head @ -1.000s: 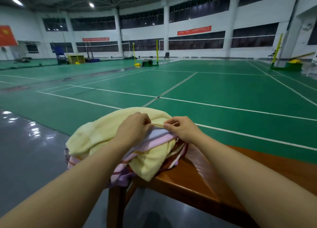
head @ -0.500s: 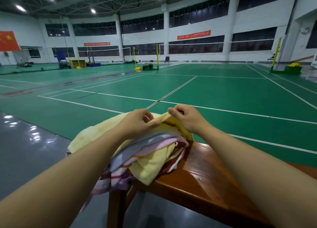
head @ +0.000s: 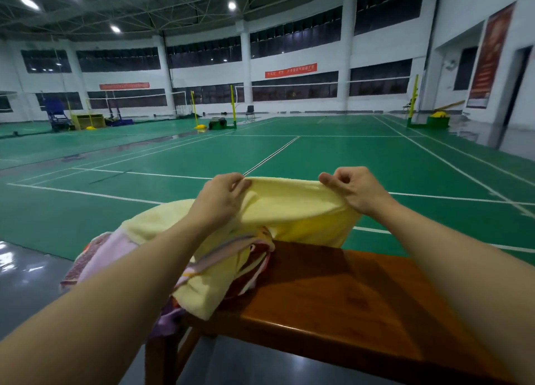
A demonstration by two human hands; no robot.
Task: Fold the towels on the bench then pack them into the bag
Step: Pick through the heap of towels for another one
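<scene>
Two bare hands lift a yellow towel [head: 292, 208] by its top edge above a wooden desk [head: 347, 306] in an indoor sports hall. The left hand [head: 221, 196] pinches one end of that edge between thumb and curled fingers; the right hand [head: 354, 187] pinches the other end the same way, the two hands held well apart so that the edge runs nearly level between them. Below the grip the cloth sags, its right part hanging down to the far side of the desk and its left part trailing back into a heap of towels [head: 162, 257] at the desk's left end. That heap is unfolded: pale yellow terry mixed with a pink and lilac striped towel [head: 115, 257] and a reddish patterned one, some of it spilling over the desk's left edge toward the grey floor [head: 31, 283]. The right stretch of the glossy brown desk top shows only the shadow of the arms. Behind the desk spreads a green badminton court [head: 333, 164] marked with white lines, with yellow net posts [head: 232, 105] farther back, a dark chair against the far wall and red banners [head: 291, 71] on the white walls under the ceiling lamps.
</scene>
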